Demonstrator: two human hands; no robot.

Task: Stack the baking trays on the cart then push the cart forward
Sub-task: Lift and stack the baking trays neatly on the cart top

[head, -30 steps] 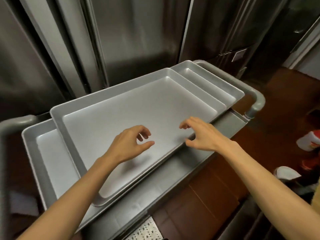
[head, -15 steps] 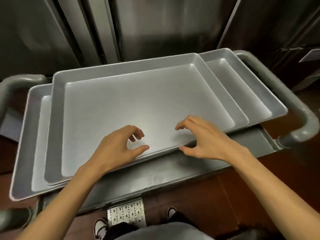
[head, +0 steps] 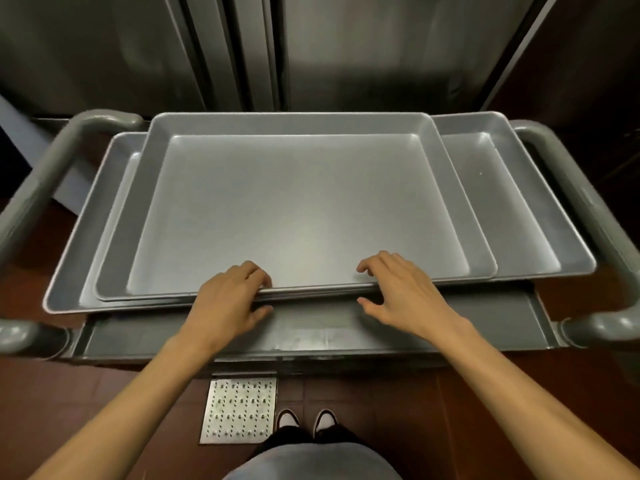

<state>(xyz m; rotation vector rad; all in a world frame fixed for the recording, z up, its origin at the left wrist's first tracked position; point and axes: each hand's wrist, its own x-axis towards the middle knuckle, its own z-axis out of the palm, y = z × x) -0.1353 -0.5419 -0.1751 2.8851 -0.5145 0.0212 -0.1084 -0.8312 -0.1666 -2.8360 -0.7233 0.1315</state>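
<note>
Three grey metal baking trays lie stacked on the grey cart [head: 485, 323]. The top tray [head: 294, 202] sits in the middle. A lower tray [head: 519, 202] sticks out to the right and another tray [head: 104, 230] sticks out to the left. My left hand [head: 228, 299] is at the near rim of the top tray, fingers curled over it and thumb below. My right hand [head: 401, 292] holds the same rim further right, fingers on top and thumb under the edge.
Tubular grey handles rise at the cart's left end [head: 41, 188] and right end [head: 571, 209]. Stainless steel cabinet doors [head: 329, 46] stand directly behind the cart. A perforated metal floor drain [head: 239, 410] and my shoes [head: 306, 419] are on the brown tiled floor.
Both hands have come back from hovering over the top tray's floor to its near rim and closed around it. My view has swung to face the cart squarely.
</note>
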